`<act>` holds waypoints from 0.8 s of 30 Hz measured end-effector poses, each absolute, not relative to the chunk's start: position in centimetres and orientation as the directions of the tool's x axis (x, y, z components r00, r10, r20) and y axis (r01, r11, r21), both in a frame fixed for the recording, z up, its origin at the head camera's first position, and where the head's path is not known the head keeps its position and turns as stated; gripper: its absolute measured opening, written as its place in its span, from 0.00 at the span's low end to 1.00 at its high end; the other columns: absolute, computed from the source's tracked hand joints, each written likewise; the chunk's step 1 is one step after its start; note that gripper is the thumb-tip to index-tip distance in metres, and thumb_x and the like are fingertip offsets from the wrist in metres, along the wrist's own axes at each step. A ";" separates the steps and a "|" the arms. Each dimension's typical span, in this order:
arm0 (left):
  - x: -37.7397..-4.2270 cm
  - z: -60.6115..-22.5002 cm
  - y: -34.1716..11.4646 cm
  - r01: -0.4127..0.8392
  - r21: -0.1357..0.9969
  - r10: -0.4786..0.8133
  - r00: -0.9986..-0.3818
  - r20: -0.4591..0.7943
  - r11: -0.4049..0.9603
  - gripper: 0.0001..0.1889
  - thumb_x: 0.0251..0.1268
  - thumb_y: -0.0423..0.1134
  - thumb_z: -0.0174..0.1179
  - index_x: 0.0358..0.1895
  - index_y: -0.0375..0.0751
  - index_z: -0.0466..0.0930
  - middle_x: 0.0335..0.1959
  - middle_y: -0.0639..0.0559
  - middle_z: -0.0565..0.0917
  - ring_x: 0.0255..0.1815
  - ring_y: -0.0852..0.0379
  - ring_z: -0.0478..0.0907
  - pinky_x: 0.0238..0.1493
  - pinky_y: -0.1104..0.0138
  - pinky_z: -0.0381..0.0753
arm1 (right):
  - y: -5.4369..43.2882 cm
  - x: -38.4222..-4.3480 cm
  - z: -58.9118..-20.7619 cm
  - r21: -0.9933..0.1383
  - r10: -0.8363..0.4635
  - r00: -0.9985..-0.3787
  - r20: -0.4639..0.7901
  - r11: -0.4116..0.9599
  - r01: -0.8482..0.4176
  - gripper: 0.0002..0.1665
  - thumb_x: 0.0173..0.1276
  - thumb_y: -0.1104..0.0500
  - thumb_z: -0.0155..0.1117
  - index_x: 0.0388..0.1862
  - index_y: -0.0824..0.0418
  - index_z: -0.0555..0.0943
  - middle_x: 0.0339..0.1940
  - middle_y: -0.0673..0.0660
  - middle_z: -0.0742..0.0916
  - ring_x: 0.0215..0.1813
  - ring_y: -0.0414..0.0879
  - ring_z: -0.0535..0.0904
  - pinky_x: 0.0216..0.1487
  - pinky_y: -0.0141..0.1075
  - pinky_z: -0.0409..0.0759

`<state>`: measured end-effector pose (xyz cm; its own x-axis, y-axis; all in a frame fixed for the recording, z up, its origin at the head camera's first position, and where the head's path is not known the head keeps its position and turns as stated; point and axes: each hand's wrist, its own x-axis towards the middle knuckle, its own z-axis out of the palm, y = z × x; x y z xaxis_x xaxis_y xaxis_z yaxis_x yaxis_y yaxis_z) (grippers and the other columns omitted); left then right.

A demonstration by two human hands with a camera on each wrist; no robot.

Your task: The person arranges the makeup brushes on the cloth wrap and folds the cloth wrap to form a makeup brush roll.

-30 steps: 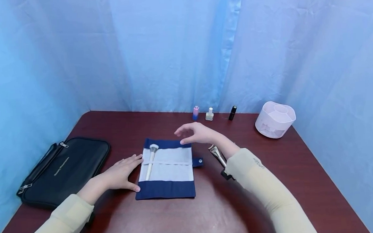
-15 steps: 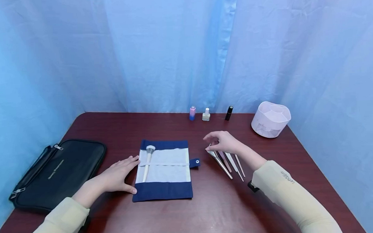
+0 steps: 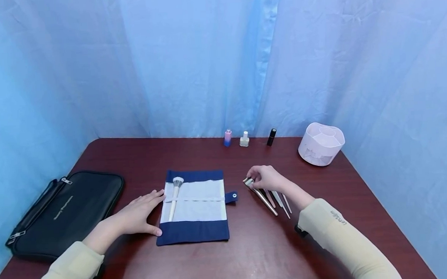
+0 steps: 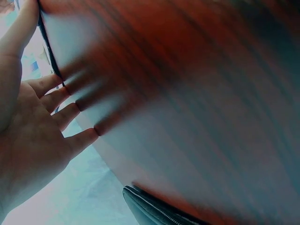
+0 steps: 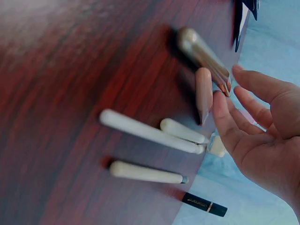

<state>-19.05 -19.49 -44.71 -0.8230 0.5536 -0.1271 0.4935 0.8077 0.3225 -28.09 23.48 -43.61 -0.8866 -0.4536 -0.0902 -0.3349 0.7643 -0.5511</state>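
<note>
A navy and white brush roll [image 3: 191, 232] lies unfolded on the table, with one white-handled makeup brush [image 3: 175, 202] under its elastic band. At the roll's left edge my left hand [image 3: 134, 214] rests with fingers spread; the left wrist view shows its palm side [image 4: 42, 126]. My right hand [image 3: 268, 179] reaches over several makeup brushes to the right of the roll. Its thumb and fingertips are right at the head end of a metallic-handled brush [image 5: 199, 49], with a gap between thumb and fingers. Beside that lie a pinkish brush [image 5: 203, 91] and pale-handled brushes [image 5: 145, 131].
A black zip case [image 3: 62, 217] lies at the left. Along the back edge stand a pink-blue bottle [image 3: 228, 138], a nail polish bottle [image 3: 244, 140] and a black tube [image 3: 271, 137]. A white organizer [image 3: 319, 152] sits at the back right, before blue curtains [image 3: 205, 65].
My right hand has moved right from above the roll to the loose brushes, then lowered its fingertips to the metallic-handled one. My left hand stays at the roll's left edge.
</note>
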 end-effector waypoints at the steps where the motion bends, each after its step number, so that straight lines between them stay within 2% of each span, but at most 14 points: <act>1: -19.0 -44.7 -19.5 0.492 0.326 0.553 -0.823 -0.128 0.807 0.54 0.43 0.63 0.69 0.71 0.33 0.58 0.73 0.39 0.58 0.73 0.37 0.53 0.66 0.39 0.56 | 23.4 -28.1 -43.6 -0.552 -0.458 -0.884 -0.098 0.764 -0.335 0.14 0.57 0.62 0.70 0.43 0.59 0.81 0.34 0.51 0.84 0.33 0.40 0.79 0.33 0.32 0.78; 5: -18.9 -44.6 -19.4 0.488 0.329 0.551 -0.824 -0.132 0.809 0.54 0.44 0.62 0.69 0.71 0.33 0.58 0.73 0.39 0.57 0.73 0.37 0.53 0.66 0.39 0.56 | 23.0 -28.3 -43.7 -0.564 -0.474 -0.870 -0.133 0.758 -0.327 0.09 0.57 0.63 0.70 0.38 0.59 0.81 0.30 0.49 0.85 0.33 0.40 0.79 0.34 0.32 0.79; 13: -19.2 -44.9 -19.6 0.482 0.320 0.544 -0.827 -0.141 0.816 0.55 0.44 0.64 0.68 0.71 0.35 0.57 0.74 0.40 0.56 0.73 0.37 0.52 0.67 0.40 0.56 | 22.6 -28.8 -43.8 -0.582 -0.483 -0.863 -0.148 0.748 -0.319 0.06 0.57 0.65 0.67 0.33 0.56 0.82 0.28 0.48 0.84 0.30 0.41 0.78 0.30 0.32 0.78; 15: -19.2 -44.9 -19.6 0.481 0.319 0.542 -0.828 -0.141 0.817 0.55 0.44 0.64 0.68 0.71 0.35 0.57 0.74 0.40 0.56 0.73 0.37 0.52 0.67 0.40 0.56 | 22.4 -28.7 -43.6 -0.584 -0.503 -0.853 -0.138 0.737 -0.340 0.07 0.58 0.65 0.66 0.35 0.55 0.83 0.29 0.48 0.85 0.30 0.42 0.77 0.30 0.33 0.77; 19: -19.2 -44.9 -19.6 0.475 0.320 0.538 -0.831 -0.143 0.819 0.54 0.44 0.64 0.68 0.72 0.36 0.56 0.74 0.40 0.56 0.73 0.37 0.52 0.67 0.40 0.55 | 21.8 -28.4 -42.8 -0.600 -0.544 -0.833 -0.101 0.701 -0.385 0.10 0.61 0.63 0.65 0.42 0.54 0.86 0.39 0.48 0.86 0.36 0.42 0.77 0.33 0.33 0.77; 24: -19.1 -44.8 -19.6 0.474 0.323 0.536 -0.832 -0.141 0.819 0.54 0.44 0.63 0.69 0.72 0.36 0.56 0.74 0.40 0.57 0.73 0.37 0.52 0.67 0.40 0.55 | 21.1 -28.1 -41.5 -0.678 -0.550 -0.834 -0.035 0.627 -0.385 0.12 0.64 0.62 0.64 0.45 0.56 0.86 0.45 0.47 0.87 0.47 0.41 0.80 0.40 0.33 0.79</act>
